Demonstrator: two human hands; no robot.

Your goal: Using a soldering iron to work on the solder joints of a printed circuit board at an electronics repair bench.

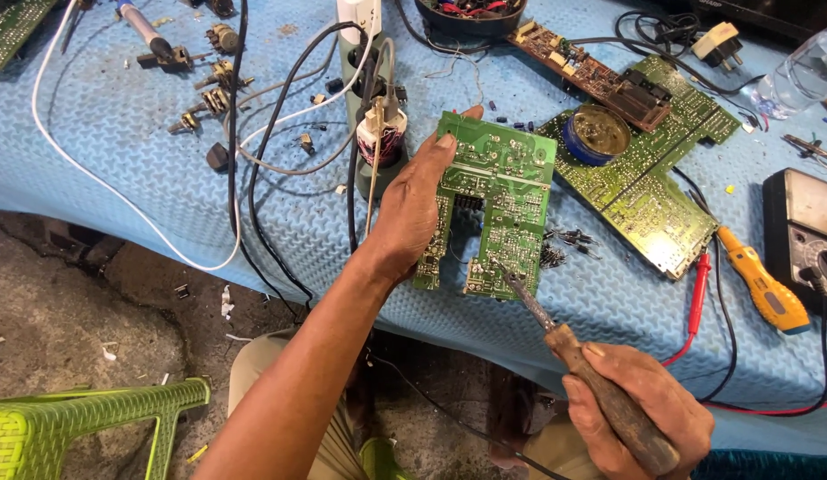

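Observation:
My left hand (411, 206) grips the left edge of a green circuit board (499, 200), solder side up, tilted above the blue cloth-covered table (120, 151). My right hand (640, 409) is closed round the brown wooden handle of a soldering iron (578, 356). The iron's metal tip touches the lower middle of the board, near its notch. A few small dark components (564, 244) lie on the cloth just right of the board.
A larger green circuit board (649, 191) with a round blue tin of paste (595, 135) lies to the right. A yellow screwdriver (764, 289), a red probe (698, 293) and a black meter (804, 236) sit at far right. Cables and a power strip (364, 116) are left. A green stool (84, 422) stands below.

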